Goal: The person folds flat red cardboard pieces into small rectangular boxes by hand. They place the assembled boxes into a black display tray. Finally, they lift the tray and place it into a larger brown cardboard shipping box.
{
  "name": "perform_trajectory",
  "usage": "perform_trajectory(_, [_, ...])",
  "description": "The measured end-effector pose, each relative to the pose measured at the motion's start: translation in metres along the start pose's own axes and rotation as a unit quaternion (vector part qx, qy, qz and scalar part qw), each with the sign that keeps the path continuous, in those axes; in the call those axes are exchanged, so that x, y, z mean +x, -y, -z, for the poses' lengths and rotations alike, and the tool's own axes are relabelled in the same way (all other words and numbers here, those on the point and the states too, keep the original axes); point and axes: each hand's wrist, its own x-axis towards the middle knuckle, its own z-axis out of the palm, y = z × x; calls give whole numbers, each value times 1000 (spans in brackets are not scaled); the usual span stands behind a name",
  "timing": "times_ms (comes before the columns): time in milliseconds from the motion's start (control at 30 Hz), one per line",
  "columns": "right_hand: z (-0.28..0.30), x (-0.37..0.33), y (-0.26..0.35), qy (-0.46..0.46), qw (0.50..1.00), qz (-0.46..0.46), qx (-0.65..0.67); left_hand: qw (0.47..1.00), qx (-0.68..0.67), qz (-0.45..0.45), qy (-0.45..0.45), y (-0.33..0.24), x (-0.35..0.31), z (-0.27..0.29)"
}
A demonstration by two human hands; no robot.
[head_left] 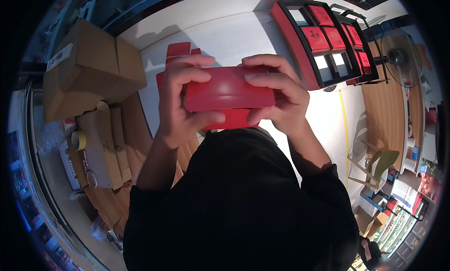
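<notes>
Between my two hands is a small red cardboard box (228, 88), held up in front of my body. A curved red flap faces me, and part of the box shows below it. My left hand (176, 100) grips its left end, fingers on top and thumb underneath. The right end is gripped the same way by my right hand (288, 97). Behind my left hand, more red card (178, 49) lies on the white table (225, 36), partly hidden by the hand.
At the far right stands a red-and-black gift box (300, 60) with several small red boxes in its compartments, a second one beside it. A fan (397, 56) is beyond them. Left are a large brown carton (93, 64), flattened cardboard (101, 149) and a tape roll (78, 139). A chair (382, 165) stands right.
</notes>
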Motion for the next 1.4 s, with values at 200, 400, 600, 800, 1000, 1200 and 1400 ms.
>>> perform_trajectory(200, [-1, -4, -9, -6, 1000, 2, 18, 998, -8, 57, -2, 1, -2, -5])
perform_trajectory(400, [-10, -7, -7, -21, 994, -92, 62, 997, 73, 22, 2, 0, 1, -8])
perform_trajectory(600, [-12, -6, -5, -38, 998, -52, 19, 991, 131, 11, 25, -2, 5, -4])
perform_trajectory(800, [-15, -8, -9, -91, 992, -84, 7, 988, 135, 75, -13, 6, -2, -5])
perform_trajectory(1000, [-28, 0, -18, -205, 969, -138, 20, 886, 457, 79, 18, 1, -7, -37])
perform_trajectory(1200, [-12, 1, -18, -77, 970, -226, 55, 904, 422, 68, 13, 20, -10, -34])
perform_trajectory(1400, [2, 24, -2, 47, 974, -221, -15, 915, 399, 44, 46, 15, -8, -24])
